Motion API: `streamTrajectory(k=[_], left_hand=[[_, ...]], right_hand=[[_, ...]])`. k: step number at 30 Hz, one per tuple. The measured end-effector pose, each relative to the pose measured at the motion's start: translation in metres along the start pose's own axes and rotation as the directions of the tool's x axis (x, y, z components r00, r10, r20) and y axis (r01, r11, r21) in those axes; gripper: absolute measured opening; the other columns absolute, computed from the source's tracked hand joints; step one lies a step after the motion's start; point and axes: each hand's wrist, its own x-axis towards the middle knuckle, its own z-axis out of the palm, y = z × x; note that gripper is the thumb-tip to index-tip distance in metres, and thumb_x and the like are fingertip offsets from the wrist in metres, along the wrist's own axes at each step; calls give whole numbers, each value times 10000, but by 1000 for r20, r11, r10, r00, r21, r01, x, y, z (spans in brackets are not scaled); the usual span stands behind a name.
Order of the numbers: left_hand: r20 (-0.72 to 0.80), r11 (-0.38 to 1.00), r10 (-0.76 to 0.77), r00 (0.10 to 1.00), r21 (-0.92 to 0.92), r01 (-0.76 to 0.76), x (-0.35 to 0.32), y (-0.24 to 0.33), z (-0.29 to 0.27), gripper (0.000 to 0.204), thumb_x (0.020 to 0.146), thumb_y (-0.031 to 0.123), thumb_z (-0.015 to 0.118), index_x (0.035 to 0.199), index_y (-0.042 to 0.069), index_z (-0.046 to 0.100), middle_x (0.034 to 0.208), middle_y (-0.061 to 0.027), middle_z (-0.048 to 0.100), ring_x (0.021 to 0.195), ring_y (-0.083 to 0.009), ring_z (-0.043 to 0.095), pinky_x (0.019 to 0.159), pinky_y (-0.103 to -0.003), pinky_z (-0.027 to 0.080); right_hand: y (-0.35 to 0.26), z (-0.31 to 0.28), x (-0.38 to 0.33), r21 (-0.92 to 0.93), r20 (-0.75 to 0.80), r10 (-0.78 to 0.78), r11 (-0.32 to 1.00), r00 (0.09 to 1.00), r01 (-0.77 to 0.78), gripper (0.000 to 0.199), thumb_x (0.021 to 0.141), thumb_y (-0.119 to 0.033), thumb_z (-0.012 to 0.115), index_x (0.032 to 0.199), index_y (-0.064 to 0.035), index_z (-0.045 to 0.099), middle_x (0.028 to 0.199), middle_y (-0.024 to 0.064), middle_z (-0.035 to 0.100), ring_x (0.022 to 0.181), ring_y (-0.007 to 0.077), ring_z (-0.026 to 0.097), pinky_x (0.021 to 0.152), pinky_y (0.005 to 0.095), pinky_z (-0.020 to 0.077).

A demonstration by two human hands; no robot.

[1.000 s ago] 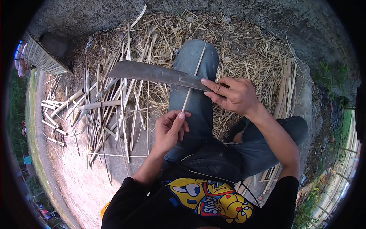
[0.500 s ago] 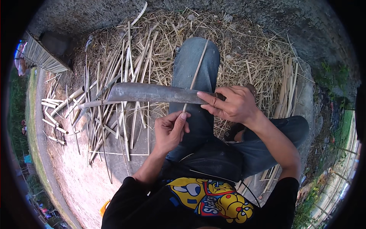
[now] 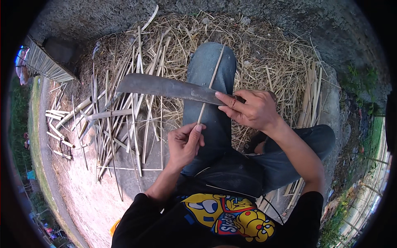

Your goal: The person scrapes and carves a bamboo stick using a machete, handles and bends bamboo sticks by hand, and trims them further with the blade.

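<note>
My left hand (image 3: pixel 184 142) is closed, its thumb pressing on the near end of a thin bamboo strip (image 3: pixel 214 73). The strip runs away from me along my raised knee (image 3: pixel 205 62), which wears blue denim. In my right hand (image 3: pixel 253 110) is a machete (image 3: pixel 165 87) with a broad dark blade pointing left. Its handle is mostly hidden under the fingers, and my index finger lies along the blade. The blade crosses over the strip a little beyond my left hand, tilted with its tip farther from me. Whether blade and strip touch, I cannot tell.
Several split bamboo strips (image 3: pixel 138 128) lie heaped on the ground to the left. Shavings (image 3: pixel 264 53) cover the ground ahead, up to a rough wall (image 3: pixel 198 12). More strips (image 3: pixel 310 97) lie at the right. My other leg (image 3: pixel 297 144) is folded to the right.
The machete's tip has swung away from me and its flat has turned, so the blade now slants. My left hand and the strip have stayed almost in place.
</note>
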Motion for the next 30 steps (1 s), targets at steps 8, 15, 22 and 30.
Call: streamTrajectory(k=[8,15,22,30], left_hand=[[17,1000,-4,1000,29,4,-2,-5,4,242,1036,164,593,1029,-45,714,603,-31,613,418,-27,461,383,-191,315],[-28,998,17,999,61,-16,0,-1,7,245,1035,173,593,1013,-41,711,597,-39,608,399,-36,448,370,-196,301],[-34,996,10,999,93,-7,-2,-4,6,240,1034,171,596,1030,-41,709,601,-43,613,411,-39,466,382,-193,325],[-28,983,87,996,163,-81,-10,1,6,250,1034,185,591,984,-30,709,572,-54,585,382,-52,441,361,-203,311]], right_hand=[[-13,6,-13,16,25,-14,1000,1000,14,402,896,-441,713,1272,-300,705,705,13,570,484,155,570,456,309,489],[21,4,-5,-70,-52,85,994,995,-89,436,881,-399,737,1300,-290,688,712,11,574,475,159,570,437,312,490],[8,7,-14,11,2,-53,999,999,53,421,898,-446,715,1301,-329,684,702,3,553,521,149,597,495,283,500],[105,-28,10,-164,-218,350,907,911,-388,333,928,-436,695,1216,-275,740,605,-1,574,501,170,570,468,321,461]])
